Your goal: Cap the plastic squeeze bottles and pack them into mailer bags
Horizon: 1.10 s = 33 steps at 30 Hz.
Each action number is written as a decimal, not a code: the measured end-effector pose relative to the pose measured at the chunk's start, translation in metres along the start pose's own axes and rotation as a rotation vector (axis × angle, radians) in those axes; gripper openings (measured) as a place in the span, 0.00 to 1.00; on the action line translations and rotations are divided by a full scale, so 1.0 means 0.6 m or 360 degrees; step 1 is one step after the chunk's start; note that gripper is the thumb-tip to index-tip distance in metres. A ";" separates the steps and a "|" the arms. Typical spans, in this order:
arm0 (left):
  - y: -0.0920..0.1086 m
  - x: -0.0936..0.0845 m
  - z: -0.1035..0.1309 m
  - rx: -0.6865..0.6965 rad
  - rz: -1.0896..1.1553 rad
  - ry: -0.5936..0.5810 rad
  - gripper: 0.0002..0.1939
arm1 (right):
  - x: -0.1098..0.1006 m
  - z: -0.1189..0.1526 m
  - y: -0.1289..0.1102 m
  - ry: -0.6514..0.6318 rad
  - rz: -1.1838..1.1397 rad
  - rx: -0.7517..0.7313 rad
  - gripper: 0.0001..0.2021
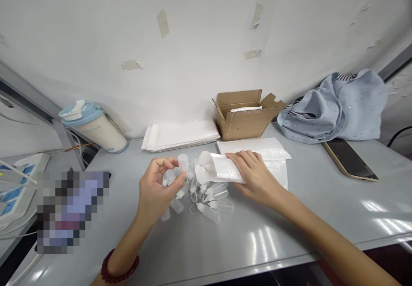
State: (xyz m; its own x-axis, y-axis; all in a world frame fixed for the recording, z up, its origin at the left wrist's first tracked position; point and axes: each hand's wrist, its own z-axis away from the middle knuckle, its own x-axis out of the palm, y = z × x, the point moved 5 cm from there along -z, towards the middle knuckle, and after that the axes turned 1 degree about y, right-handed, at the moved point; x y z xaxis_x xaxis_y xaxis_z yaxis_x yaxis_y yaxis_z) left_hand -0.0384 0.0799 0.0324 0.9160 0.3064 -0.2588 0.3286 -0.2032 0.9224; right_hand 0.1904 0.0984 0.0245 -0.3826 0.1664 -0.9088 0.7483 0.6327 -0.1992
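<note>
My left hand (158, 188) pinches a small translucent plastic bottle (183, 162) between thumb and fingers, just left of a white bubble mailer (227, 169). Wrapped round that mailer is my right hand (254, 173); its open mouth faces left, toward the bottle. Whatever lies deep inside the mailer is hidden. Beneath and between both hands lies a loose heap of similar bottles (209, 212) with white caps and thin loops. More white bubble mailers (273, 149) lie flat behind and under my right hand.
A stack of white mailers (183, 135) lies against the wall beside an open cardboard box (244, 125). A tumbler (99, 127) stands at the left, near a power strip (19, 187). On the right are a phone (350, 159) and a light-blue fabric bag (341, 106).
</note>
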 end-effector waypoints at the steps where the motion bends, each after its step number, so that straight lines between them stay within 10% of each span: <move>1: 0.001 0.001 -0.001 0.0003 0.0068 -0.0029 0.13 | 0.000 0.000 0.000 -0.0003 -0.0003 -0.0001 0.25; 20: 0.014 0.017 0.006 0.0373 -0.0147 -0.0431 0.05 | 0.000 0.003 -0.009 -0.0031 -0.0052 -0.0053 0.25; 33: 0.026 0.046 0.039 0.0484 -0.0293 -0.0244 0.06 | -0.004 0.007 -0.030 -0.0055 -0.0227 -0.0088 0.25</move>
State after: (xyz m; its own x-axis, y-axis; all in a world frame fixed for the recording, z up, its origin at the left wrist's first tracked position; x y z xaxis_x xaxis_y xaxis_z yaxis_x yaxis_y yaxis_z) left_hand -0.0025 0.0631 0.0329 0.8515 0.2256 -0.4734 0.5230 -0.4311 0.7353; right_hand 0.1800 0.0834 0.0289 -0.4635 0.0461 -0.8849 0.6561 0.6891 -0.3077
